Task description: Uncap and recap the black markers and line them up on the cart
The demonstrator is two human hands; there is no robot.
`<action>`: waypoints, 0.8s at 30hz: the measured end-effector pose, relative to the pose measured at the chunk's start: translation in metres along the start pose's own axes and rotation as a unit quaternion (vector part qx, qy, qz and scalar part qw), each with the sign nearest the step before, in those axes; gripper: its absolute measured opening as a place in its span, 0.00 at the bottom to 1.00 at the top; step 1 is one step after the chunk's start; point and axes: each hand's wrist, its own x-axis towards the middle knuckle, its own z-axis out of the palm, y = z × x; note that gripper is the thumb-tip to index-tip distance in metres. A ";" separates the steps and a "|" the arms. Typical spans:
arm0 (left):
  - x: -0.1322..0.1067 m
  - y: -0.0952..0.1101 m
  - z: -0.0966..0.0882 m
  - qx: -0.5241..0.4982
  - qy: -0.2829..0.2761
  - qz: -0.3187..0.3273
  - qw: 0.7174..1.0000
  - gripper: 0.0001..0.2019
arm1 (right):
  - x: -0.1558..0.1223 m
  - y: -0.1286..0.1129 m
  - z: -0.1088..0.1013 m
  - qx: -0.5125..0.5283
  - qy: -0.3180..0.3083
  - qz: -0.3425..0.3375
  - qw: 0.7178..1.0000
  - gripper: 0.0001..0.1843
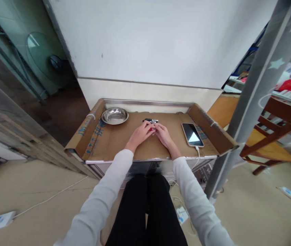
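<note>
My left hand (140,134) and my right hand (163,135) meet over the middle of the cardboard-lined tabletop (119,143). Their fingers are closed around a small red pen (151,129), mostly hidden by the fingertips. Just beyond the fingers lie black markers (151,120) with pale lettering, partly covered by my left hand.
A shallow steel dish (115,116) stands at the back left. On the right lies a phone (192,134) with a white charging cable (198,153). Cardboard side walls (209,128) edge the table. A grey metal post (247,102) and a wooden chair (268,143) stand to the right.
</note>
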 end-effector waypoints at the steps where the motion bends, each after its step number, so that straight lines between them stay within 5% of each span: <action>1: 0.000 0.000 0.000 -0.009 0.018 -0.005 1.000 0.12 | 0.000 -0.001 0.000 0.017 -0.002 0.017 1.000 0.15; 6: 0.001 0.000 -0.004 -0.053 0.106 -0.052 0.992 0.13 | -0.001 -0.004 -0.004 0.077 0.001 0.055 0.996 0.13; 13: 0.002 0.004 -0.003 -0.065 -0.034 -0.014 0.997 0.19 | 0.001 -0.001 -0.004 0.090 0.001 0.081 0.993 0.06; 24: 0.001 -0.003 -0.002 0.003 0.070 -0.114 0.991 0.12 | 0.001 -0.002 -0.007 0.080 0.033 0.112 0.990 0.07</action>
